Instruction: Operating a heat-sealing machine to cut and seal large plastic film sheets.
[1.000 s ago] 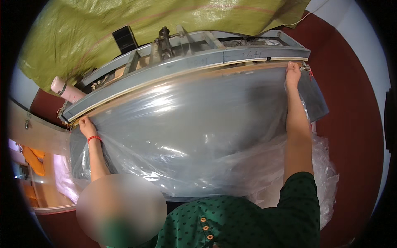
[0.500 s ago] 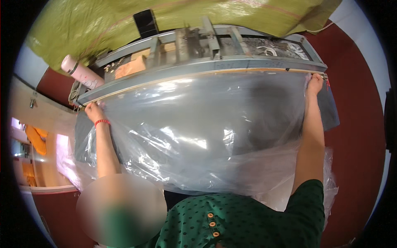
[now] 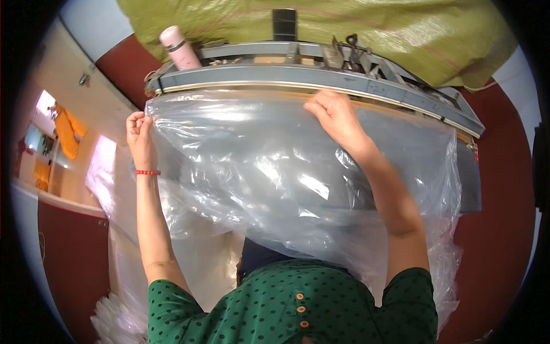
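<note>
While the left hand (image 3: 139, 137) has thumb and fingers pinched together on the upper left corner of the clear plastic film (image 3: 246, 155), just off the near left end of the grey metal frame (image 3: 275, 73), the right hand (image 3: 338, 120) is over the film close to the frame's near edge, around its middle. Its fingers are curled in; whether they grip any film I cannot tell. Spread and wrinkled, the film lies on the near side of the frame, over a dark grey panel (image 3: 470, 183) that shows past it near the frame's right end. A red bead bracelet (image 3: 148, 172) circles the left wrist. At the frame's left end a pink bottle (image 3: 180, 49) leans outward. Beyond the frame's far side are a black phone (image 3: 284, 24) and a yellow-green tarpaulin (image 3: 401, 28).
</note>
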Action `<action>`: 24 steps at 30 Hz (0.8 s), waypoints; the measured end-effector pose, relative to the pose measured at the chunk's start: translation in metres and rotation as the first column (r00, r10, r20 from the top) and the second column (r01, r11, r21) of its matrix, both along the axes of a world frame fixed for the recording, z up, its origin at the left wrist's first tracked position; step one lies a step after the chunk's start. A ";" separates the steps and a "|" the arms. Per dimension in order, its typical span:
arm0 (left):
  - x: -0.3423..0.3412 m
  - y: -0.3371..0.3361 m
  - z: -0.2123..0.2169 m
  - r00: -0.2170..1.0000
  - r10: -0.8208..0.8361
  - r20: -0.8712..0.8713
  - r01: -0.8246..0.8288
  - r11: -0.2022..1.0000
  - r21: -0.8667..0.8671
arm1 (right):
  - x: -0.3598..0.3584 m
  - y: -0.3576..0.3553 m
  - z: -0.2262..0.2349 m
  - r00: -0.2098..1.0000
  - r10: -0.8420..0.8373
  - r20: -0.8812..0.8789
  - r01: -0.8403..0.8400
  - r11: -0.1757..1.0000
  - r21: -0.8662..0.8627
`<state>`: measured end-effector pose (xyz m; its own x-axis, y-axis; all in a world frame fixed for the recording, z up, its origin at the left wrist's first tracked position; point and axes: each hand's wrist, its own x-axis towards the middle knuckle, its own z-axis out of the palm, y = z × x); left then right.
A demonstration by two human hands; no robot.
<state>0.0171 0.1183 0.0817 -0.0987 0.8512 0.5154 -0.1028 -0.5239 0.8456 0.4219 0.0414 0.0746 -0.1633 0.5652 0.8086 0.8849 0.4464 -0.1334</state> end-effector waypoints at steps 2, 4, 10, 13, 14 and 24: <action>-0.013 0.001 -0.010 0.987 0.153 -0.045 -0.157 0.983 -0.094 | 0.001 -0.008 -0.014 0.784 0.031 -0.620 -0.484 0.657 -0.578; -0.065 -0.001 -0.029 0.832 0.162 -0.530 -0.327 0.916 -0.234 | 0.022 -0.014 -0.033 0.769 -0.055 -0.637 -0.428 0.695 -0.577; -0.078 -0.074 -0.094 0.229 0.147 -0.962 -0.152 0.982 0.114 | 0.202 -0.127 -0.072 0.705 -0.628 -0.329 0.426 0.747 -0.510; -0.013 -0.151 -0.074 0.263 0.047 -0.964 0.024 0.998 0.056 | 0.270 -0.202 -0.084 0.600 -0.758 -0.257 0.607 0.640 -0.472; 0.000 -0.170 -0.068 0.247 0.004 -0.969 0.082 0.996 0.025 | 0.292 -0.222 -0.089 0.566 -0.795 -0.220 0.658 0.596 -0.461; 0.102 -0.224 -0.118 0.338 -0.606 -0.720 0.368 0.789 -0.491 | 0.316 -0.256 -0.083 0.438 -0.895 -0.081 0.782 0.424 -0.456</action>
